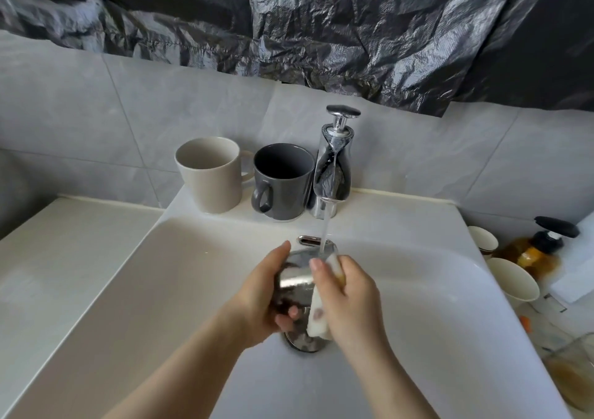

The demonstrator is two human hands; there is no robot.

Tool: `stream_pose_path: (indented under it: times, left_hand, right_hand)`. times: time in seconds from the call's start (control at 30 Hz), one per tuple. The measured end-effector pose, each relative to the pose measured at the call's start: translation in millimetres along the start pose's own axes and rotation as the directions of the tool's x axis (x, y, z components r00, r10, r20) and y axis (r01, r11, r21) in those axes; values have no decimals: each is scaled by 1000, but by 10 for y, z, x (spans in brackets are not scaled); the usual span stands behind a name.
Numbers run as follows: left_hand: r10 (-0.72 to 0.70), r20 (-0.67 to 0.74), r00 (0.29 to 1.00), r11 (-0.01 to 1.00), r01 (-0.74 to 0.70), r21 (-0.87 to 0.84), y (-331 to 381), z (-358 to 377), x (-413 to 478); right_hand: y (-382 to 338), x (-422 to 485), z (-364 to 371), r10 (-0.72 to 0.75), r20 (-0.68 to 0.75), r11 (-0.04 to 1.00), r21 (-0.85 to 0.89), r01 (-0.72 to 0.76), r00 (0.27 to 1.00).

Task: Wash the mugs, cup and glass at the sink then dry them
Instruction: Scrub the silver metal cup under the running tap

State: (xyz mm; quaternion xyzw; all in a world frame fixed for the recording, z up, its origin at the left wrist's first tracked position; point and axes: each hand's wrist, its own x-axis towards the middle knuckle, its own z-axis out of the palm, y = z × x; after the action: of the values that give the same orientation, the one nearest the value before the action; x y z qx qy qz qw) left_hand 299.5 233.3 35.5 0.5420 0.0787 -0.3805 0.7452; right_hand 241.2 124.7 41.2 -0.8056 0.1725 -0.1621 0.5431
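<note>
Black plastic sheeting point(321, 26) hangs above grey wall tiles point(80, 113), an amber pump bottle point(540, 254) at right.

- My left hand point(262, 293) is wrapped round the steel cup point(295, 274), with the thumb stretched over its upper side and the fingertips curled in underneath.
- My right hand point(352, 296) grips the sponge point(316, 317), with the thumb laid flat along it, pressing it against the cup's side.
- Both forearms are bare and reach in from the lower edge, angling toward each other so the hands sit close together.

No text or label can be read anywhere.
</note>
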Motion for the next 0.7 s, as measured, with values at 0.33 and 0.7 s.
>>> stream_pose_path:
  times: [0.33, 0.7]
  left_hand:
    - [481, 204, 852, 693, -513, 507, -22, 52, -52]
    - [674, 485, 558, -7, -652, 758, 12, -114, 20]
  right_hand:
    - [142, 154, -137, 420, -33, 772, 539, -338, 907]
    - [163, 149, -133, 501, 133, 697, 523, -490, 855]
